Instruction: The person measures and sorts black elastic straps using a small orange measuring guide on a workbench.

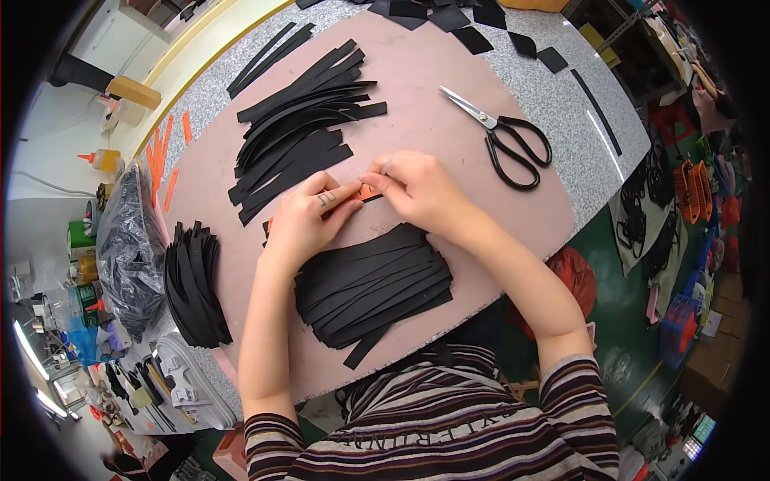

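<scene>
My left hand [305,220] lies flat on the pink mat [449,136], pressing down an orange strip [369,192] with a black strip under it. My right hand [413,184] pinches the right end of that orange strip with its fingertips. Just below my hands lies a fanned pile of black strips [373,289]. A larger pile of long black strips [301,124] spreads above my hands.
Black-handled scissors [505,136] lie on the mat to the right. A third stack of black strips [192,284] sits at the left edge, beside a black plastic bag [128,248]. Loose orange strips [164,156] and glue bottles [100,160] lie far left. Black squares [465,24] rest at the top.
</scene>
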Available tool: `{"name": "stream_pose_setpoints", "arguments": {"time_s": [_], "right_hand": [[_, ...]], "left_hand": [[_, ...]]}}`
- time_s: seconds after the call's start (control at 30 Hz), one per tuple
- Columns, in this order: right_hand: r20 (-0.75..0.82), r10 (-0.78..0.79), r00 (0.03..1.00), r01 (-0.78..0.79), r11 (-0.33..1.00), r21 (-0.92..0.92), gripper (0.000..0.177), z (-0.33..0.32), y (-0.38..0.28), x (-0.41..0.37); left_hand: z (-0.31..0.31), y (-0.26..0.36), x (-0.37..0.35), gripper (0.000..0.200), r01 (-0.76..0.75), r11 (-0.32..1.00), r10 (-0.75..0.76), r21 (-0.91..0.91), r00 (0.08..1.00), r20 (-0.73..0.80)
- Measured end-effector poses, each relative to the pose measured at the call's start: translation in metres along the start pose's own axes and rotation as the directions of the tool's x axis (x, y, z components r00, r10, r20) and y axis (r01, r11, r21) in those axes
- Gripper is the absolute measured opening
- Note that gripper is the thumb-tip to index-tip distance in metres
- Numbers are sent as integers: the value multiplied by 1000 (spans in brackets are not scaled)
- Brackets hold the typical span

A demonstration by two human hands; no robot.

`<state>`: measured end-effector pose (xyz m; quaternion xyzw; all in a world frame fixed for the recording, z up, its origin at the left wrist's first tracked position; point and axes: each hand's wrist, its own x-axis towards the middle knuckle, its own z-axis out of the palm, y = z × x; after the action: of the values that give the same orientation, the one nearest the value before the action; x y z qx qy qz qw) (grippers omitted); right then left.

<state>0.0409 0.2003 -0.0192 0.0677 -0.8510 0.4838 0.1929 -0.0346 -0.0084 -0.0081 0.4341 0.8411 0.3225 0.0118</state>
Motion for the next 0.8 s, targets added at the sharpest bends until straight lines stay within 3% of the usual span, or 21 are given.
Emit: {"name": "stream_pose_setpoints", "arguments": {"time_s": [0.07,0.17,0.27,0.37,0.47,0.53,0.57,0.67,0.8], "right_hand": [[-23,-136,990,135,989,-54,22,5,4,3],[79,-42,996,44,999,-32,21,1,0,2],[43,-36,998,34,998,49,19,16,6,7],[21,-138,990,139,989,-52,19,19,1,11],[172,-42,984,48,998,-37,19,6,-1,11],[126,22,992,-18,999,-35,17,0,-10,12],[98,56,994,-53,998,-34,17,-2,-13,12],[143,-334,932,356,915,-187,13,16,1,10],[268,-435,859,502,816,-285,12,29,6,14]], "left_hand": [[0,0,1,23,-12,1000,12,-1,1000,2],[0,-1,0,23,-17,1000,17,-3,1000,-6],[2,-3,0,23,-34,999,34,-11,999,-11],[1,-7,0,23,-70,998,70,-2,998,-6],[-2,-5,-2,23,-18,1000,17,-9,1000,-15],[-8,-2,-3,23,71,995,-75,-67,995,-65],[-12,-5,-4,24,59,998,-64,-33,978,-199],[-30,-15,-11,28,129,991,-126,-17,919,-374],[-47,-12,-22,29,165,986,-152,-3,902,-404]]}}
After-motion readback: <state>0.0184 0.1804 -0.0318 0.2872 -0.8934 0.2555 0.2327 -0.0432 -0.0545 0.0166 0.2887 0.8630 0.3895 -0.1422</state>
